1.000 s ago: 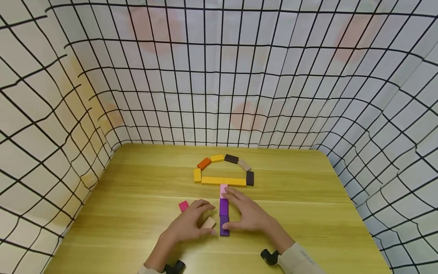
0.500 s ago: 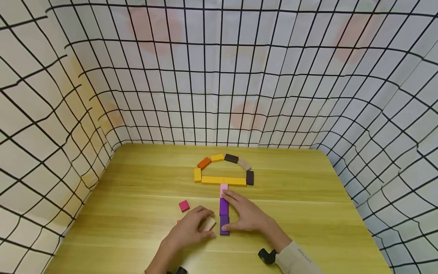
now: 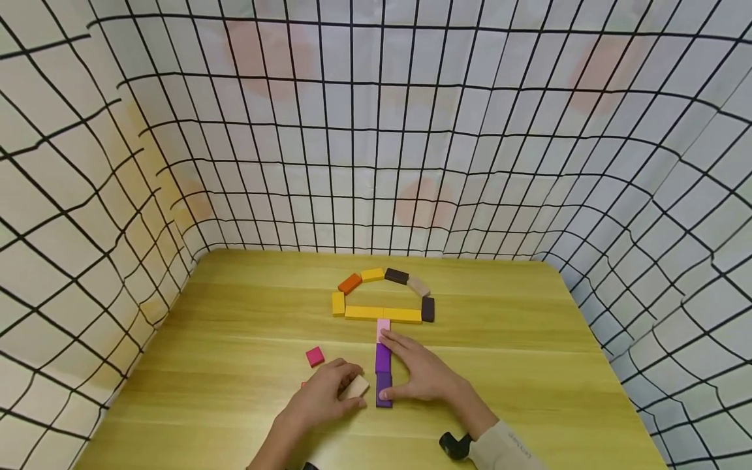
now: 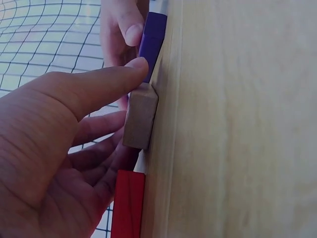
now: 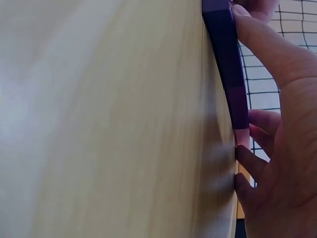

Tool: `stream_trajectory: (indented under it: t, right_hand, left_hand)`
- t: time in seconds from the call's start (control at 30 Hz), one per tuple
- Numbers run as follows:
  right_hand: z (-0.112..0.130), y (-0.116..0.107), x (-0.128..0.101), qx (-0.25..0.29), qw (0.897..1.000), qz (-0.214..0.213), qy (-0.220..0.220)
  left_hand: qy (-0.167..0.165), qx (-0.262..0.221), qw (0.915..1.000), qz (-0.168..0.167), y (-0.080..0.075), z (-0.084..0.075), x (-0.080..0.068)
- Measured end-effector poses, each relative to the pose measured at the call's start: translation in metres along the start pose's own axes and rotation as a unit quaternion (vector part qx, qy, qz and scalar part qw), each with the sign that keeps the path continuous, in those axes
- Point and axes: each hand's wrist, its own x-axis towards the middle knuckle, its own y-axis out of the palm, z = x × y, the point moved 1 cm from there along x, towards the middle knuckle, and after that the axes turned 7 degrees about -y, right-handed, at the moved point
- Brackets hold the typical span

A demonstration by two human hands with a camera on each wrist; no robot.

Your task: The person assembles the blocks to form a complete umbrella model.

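Left: we see bare desk (image 3: 235, 339) beyond the pink square block (image 3: 314, 356).
Right: open desk past the purple column (image 3: 384, 372).
Ahead: the block arch (image 3: 383, 294) stands in our way.
Sides: grid-cloth walls (image 3: 106, 196) hem us in.

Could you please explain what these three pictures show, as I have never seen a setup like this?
These are a person's two bare hands, filmed by a head camera looking down and one camera on each wrist. On the wooden table flat coloured blocks form an arch over a stem of a pink block and two purple blocks. The right hand rests its fingers along the stem. The left hand holds a beige block beside it. A magenta block lies apart, and a red block lies under the left palm.
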Motion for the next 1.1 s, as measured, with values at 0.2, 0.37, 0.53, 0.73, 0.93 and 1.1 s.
stream_trajectory:
  t: [0.2, 0.37, 0.53, 0.73, 0.93, 1.1]
  right_hand:
    - [0.0, 0.001, -0.001, 0.004, 1.0, -0.002, 0.004]
    - [0.001, 0.0, 0.0, 0.009, 1.0, -0.003, -0.001]
    - [0.002, 0.0, 0.0, 0.02, 1.0, -0.007, -0.004]
    - [0.002, 0.0, -0.001, 0.025, 1.0, -0.008, 0.001]
    - [-0.001, 0.001, -0.001, 0.022, 1.0, -0.01, -0.003]
    - [-0.002, 0.002, -0.001, 0.019, 1.0, -0.012, -0.007]
  left_hand:
    - [-0.007, -0.011, 0.9999, -0.002, 0.001, -0.001, 0.0]
    - [0.001, -0.023, 0.9997, -0.009, 0.0, -0.005, -0.001]
    - [0.021, -0.037, 0.9991, -0.008, -0.001, -0.014, -0.006]
    - [0.006, -0.05, 0.9986, 0.015, 0.002, -0.02, -0.015]
    - [-0.022, -0.079, 0.9959, 0.039, 0.013, -0.027, -0.021]
    - [-0.029, -0.086, 0.9951, 0.039, 0.022, -0.031, -0.022]
